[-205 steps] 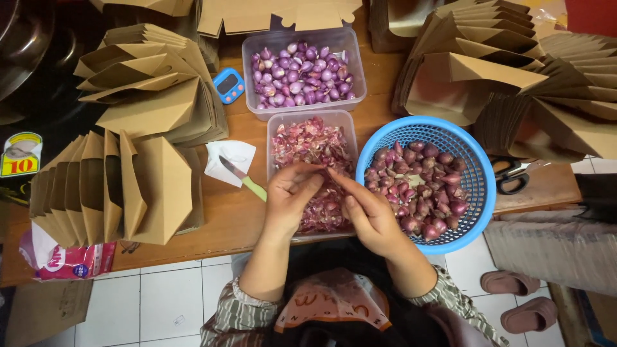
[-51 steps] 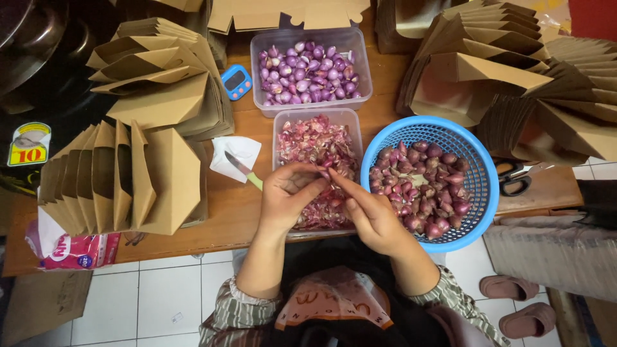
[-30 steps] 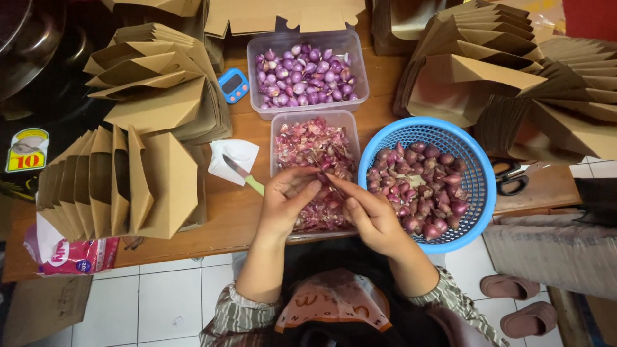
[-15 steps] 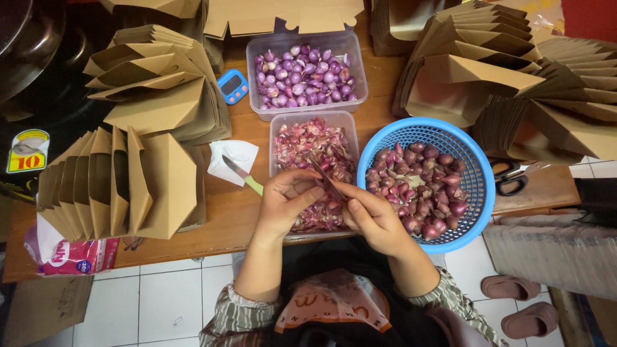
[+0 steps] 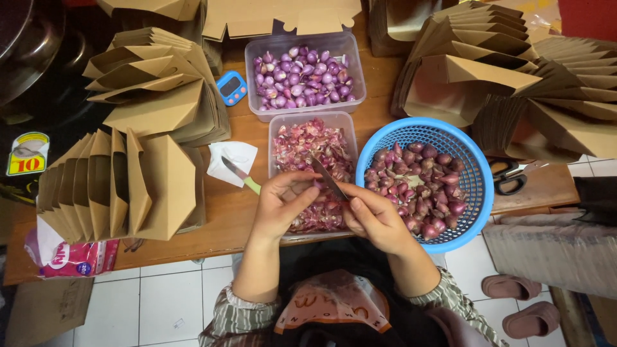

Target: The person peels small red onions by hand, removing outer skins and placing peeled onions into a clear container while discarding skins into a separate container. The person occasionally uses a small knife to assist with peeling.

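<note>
Over the clear tub of skins (image 5: 302,138), pinching a shallot (image 5: 315,187) in the left hand (image 5: 283,202); gripping a knife (image 5: 328,178) in the right hand (image 5: 373,215), beside the blue basket (image 5: 472,193). Best keeping the blade shallow, angling away from fingertips.

A small blue digital timer (image 5: 231,87) with a pale grey screen lies on the wooden table, just left of the clear tub of peeled shallots. At the far left edge sits a yellow and white sticker (image 5: 27,153) with a rounded top. At the table's lower left corner lies a soft plastic tissue pack (image 5: 71,256), pink and white. Stacks of folded brown cardboard boxes (image 5: 122,186) stand left, with more at top right (image 5: 514,77).
</note>
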